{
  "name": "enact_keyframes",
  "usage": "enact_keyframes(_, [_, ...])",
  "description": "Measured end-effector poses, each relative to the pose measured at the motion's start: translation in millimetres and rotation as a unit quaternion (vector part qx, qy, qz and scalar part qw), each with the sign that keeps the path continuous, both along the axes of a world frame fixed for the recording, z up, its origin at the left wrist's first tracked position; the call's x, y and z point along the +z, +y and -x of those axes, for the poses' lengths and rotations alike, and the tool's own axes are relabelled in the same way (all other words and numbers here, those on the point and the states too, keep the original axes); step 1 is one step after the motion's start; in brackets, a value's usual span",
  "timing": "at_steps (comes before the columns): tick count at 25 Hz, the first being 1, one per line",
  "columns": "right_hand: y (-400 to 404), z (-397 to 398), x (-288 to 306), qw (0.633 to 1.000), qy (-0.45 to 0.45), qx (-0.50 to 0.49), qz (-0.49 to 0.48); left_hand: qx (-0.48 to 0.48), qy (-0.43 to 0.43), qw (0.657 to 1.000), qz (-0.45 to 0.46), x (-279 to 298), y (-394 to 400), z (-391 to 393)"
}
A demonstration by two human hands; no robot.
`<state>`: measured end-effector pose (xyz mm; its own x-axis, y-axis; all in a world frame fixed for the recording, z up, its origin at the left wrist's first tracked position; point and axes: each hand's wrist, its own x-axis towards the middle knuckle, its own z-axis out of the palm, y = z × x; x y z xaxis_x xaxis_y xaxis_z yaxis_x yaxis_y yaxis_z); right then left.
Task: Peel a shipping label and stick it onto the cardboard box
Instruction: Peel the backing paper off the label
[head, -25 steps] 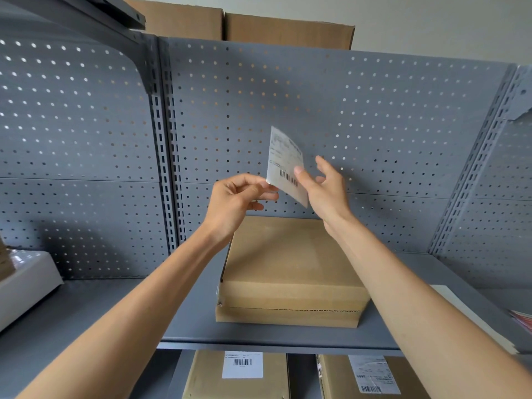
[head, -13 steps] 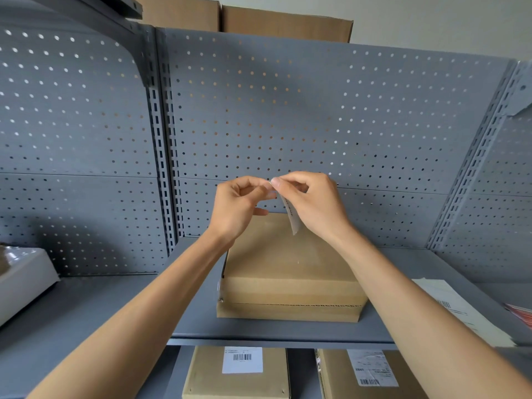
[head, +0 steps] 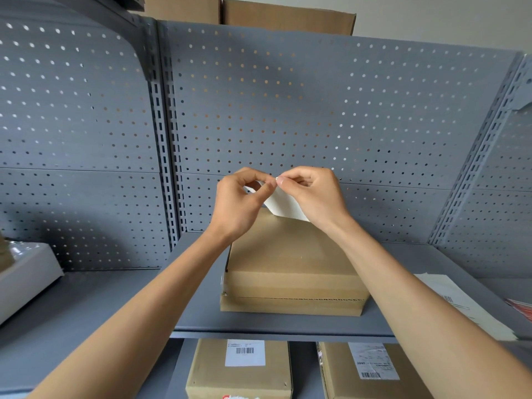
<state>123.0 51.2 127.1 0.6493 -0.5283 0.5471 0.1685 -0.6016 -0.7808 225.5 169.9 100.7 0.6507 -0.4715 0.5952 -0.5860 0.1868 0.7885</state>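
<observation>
Label [head: 283,207], blank white side toward the camera, hangs in the air above the far edge of the box [head: 290,254], pinched at its upper corner by both hands. Left hand [head: 239,201] is curled, thumb and forefinger nipped together on the corner from the left; right hand [head: 312,194] mirrors it from the right, thumb and forefinger closed on the same corner, the other fingers folded in. Fingertips of the two hands meet, or nearly so, at that corner; whether the backing has started to part from the label cannot be told. Lower edge of the label sits just above the box top, partly hidden behind the right wrist, and it is unclear if it touches the cardboard. Box is plain brown, closed, lying flat on the grey shelf [head: 273,323] in the middle, its top bare. Behind it rises a grey pegboard [head: 288,110]. Right of the box, well apart, a sheet [head: 460,303] with barcodes lies flat on the shelf. At the left edge a white device [head: 26,275] rests on the shelf. On the level below, two more brown boxes show, one [head: 241,370] with a white barcode label on top and another [head: 371,370] beside it with a wrinkled label. Two cartons [head: 285,20] stand above the pegboard.
</observation>
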Motion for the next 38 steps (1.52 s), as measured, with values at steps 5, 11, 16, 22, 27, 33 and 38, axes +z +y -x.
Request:
enact_keyframes(5, [2, 5, 4, 0.999, -0.017, 0.01, -0.041, 0.006, -0.051, 0.999, 0.004, -2, 2, 4])
enact_keyframes(11, [-7, 8, 1, 0.998, -0.022, -0.014, -0.063, 0.015, -0.085, 0.996, -0.002, -6, 0, 2])
enact_keyframes(16, [-17, 10, -1, 0.993, -0.053, -0.061, -0.081, 0.033, -0.082, 0.996, -0.002, -8, -2, -3])
enact_keyframes(22, [-28, 12, -2, 0.983, -0.089, -0.098, -0.131, 0.044, -0.072, 0.996, -0.012, -13, 2, -6])
enact_keyframes(27, [-37, 10, -2, 0.977, -0.097, -0.116, -0.149, 0.052, -0.054, 0.997, -0.024, -15, 10, -15])
enact_keyframes(33, [-46, 7, -3, 0.972, -0.098, -0.124, -0.175, 0.076, -0.024, 0.996, -0.029, -18, 23, -27])
enact_keyframes(38, [-55, 1, -5, 0.954, -0.111, -0.121, -0.251, 0.096, 0.011, 0.994, -0.046, -28, 33, -43])
